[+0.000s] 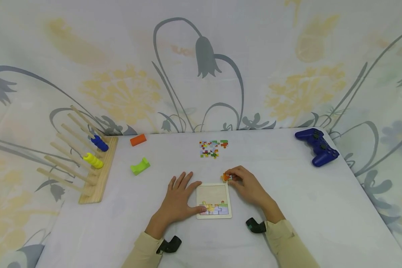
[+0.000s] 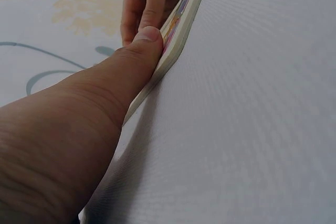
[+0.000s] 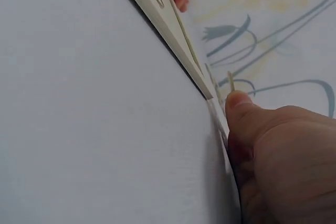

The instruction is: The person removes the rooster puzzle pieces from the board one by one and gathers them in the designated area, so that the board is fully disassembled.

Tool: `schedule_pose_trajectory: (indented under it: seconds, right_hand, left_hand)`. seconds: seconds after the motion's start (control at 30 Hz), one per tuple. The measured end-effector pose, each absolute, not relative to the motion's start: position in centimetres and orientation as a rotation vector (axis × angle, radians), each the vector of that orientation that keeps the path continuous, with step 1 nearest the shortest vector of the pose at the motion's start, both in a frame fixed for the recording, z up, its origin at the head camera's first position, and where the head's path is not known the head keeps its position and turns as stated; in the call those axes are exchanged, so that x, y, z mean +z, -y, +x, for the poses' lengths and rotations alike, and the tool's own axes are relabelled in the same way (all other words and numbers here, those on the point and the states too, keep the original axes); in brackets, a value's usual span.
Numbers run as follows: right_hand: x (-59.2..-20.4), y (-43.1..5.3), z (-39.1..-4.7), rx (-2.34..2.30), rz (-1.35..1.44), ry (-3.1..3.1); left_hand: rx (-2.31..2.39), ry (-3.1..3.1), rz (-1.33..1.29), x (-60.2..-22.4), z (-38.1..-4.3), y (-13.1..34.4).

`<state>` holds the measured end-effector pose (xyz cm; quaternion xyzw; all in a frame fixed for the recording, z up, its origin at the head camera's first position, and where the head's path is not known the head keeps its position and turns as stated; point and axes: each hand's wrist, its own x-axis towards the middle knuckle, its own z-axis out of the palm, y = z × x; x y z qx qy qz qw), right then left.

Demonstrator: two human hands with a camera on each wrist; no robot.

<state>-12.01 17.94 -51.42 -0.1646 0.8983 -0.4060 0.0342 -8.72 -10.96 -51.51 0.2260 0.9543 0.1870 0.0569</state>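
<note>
A square wooden puzzle tray [image 1: 213,189] lies on the white table, with joined jigsaw pieces [image 1: 217,209] along its near side and bare wood above them. My left hand [image 1: 178,203] lies spread at the tray's left edge. Its thumb rests on the lower left pieces, and the left wrist view shows the thumb [image 2: 142,51] over the rim. Just beyond the tray's far right corner, my right hand [image 1: 248,185] pinches an orange puzzle piece [image 1: 226,177]. In the right wrist view only the thin edge of that puzzle piece [image 3: 231,81] shows above the thumb.
Several loose puzzle pieces [image 1: 210,153] lie beyond the tray. At the left stand a wooden peg rack [image 1: 105,160] with blue and yellow beads, an orange block [image 1: 138,140] and a green curved block [image 1: 140,166]. A blue game controller [image 1: 316,146] sits at the far right.
</note>
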Motion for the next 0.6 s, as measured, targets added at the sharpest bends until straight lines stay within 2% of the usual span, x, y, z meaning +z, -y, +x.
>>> schedule_pose_trajectory:
  seconds: [0.6]
  right_hand:
    - [-51.6, -17.5, -18.8, -1.106, -0.437, -2.893]
  left_hand:
    - [0.576, -2.888, 0.675, -51.5, -8.7, 11.0]
